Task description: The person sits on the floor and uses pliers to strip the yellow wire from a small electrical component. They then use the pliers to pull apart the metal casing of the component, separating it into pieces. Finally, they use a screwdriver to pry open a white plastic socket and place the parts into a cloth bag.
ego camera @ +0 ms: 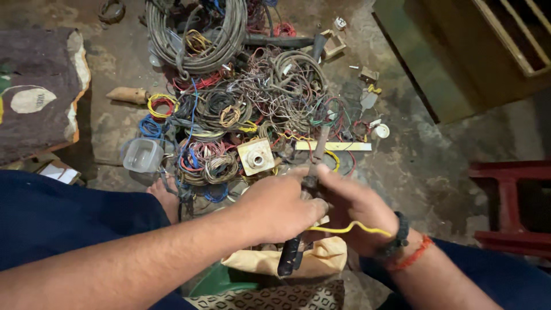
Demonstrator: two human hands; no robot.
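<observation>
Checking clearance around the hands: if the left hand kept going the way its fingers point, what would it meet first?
The left hand points rightward at the right hand, already touching it around the pliers and yellow wire. It would press into that hand first.

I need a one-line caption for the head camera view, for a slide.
Seated on the floor, left hand and right hand work pliers on a yellow wire before a heap of tangled wires.

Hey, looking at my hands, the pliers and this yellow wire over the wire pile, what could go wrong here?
The pliers sit between the left hand and right hand, so a slip could pinch a finger. The yellow wire might whip as it frees. A bare foot rests beside the tangled wire pile, where loose ends could prick it.
</observation>
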